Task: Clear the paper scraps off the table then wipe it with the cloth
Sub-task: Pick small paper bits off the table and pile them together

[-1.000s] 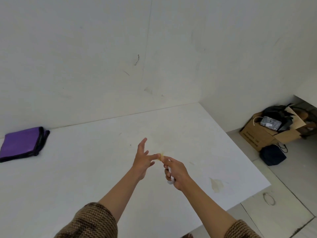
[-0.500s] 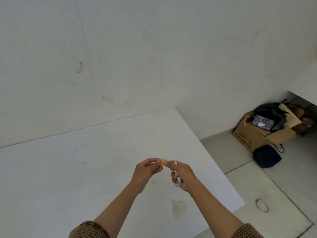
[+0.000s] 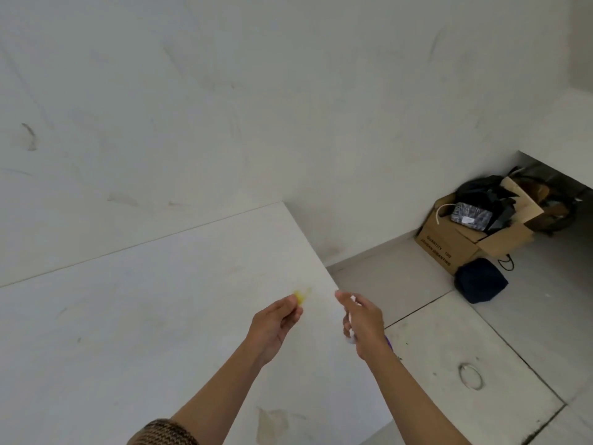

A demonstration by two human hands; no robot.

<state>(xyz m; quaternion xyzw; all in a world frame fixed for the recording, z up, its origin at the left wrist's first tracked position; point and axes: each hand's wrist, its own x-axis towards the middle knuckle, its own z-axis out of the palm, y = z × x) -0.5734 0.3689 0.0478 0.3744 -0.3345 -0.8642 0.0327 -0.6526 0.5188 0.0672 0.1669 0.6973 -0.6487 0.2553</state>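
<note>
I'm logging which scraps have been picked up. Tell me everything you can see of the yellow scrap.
The yellow scrap is a small, thin, bright yellow piece, apparently paper, blurred so its exact shape is unclear. It is pinched at the fingertips of the left hand, sticking out up and to the right of them. It is held over the white table, near its right edge, and nothing but the fingers seems to touch it. The right hand is apart from it.
</note>
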